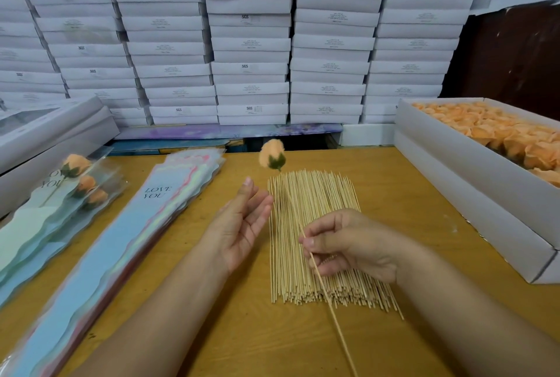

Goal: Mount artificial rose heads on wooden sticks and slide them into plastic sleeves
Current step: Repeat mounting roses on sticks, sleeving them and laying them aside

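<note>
Stacked white boxes (248,43) fill the background above a wooden table (230,322). At far left lie finished sleeved roses (75,182), then a pile of empty plastic sleeves (127,240). Left of centre, the left hand (242,225) is spread, palm up, holding nothing. Just right of it, the right hand (348,243) pinches a stick (333,316) topped by a peach rose head (272,155), above the stick pile (318,240). A box of rose heads (472,164) sits at right.

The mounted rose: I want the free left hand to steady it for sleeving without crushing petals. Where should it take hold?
Pinch the bare stick just below the rose head, coming in from the left hand side. The right hand pinches it lower down, so that stretch is free, and the petals look soft.
</note>
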Action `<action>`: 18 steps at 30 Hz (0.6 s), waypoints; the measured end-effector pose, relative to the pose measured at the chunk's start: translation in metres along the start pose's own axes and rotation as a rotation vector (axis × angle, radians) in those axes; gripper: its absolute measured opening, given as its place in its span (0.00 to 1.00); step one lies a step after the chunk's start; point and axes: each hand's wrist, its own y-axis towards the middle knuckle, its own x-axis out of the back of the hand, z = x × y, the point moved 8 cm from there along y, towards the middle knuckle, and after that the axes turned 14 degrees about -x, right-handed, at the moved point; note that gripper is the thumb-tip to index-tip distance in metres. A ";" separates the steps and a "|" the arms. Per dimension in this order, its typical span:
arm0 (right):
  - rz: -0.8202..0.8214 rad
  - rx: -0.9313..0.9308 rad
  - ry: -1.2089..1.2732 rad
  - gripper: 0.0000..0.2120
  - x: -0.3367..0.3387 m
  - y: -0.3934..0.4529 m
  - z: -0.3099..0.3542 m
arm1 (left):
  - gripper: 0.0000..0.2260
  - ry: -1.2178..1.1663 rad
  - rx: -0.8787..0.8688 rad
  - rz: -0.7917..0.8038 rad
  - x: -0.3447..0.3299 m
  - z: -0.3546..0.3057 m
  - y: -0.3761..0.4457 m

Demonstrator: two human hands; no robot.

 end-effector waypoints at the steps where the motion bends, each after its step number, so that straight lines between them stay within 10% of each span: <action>1: -0.021 0.007 0.057 0.13 0.003 0.002 0.000 | 0.18 0.006 0.005 -0.008 0.001 0.001 0.000; 18: -0.302 0.123 0.293 0.06 0.042 0.012 0.000 | 0.05 0.024 0.040 -0.061 0.010 0.000 0.005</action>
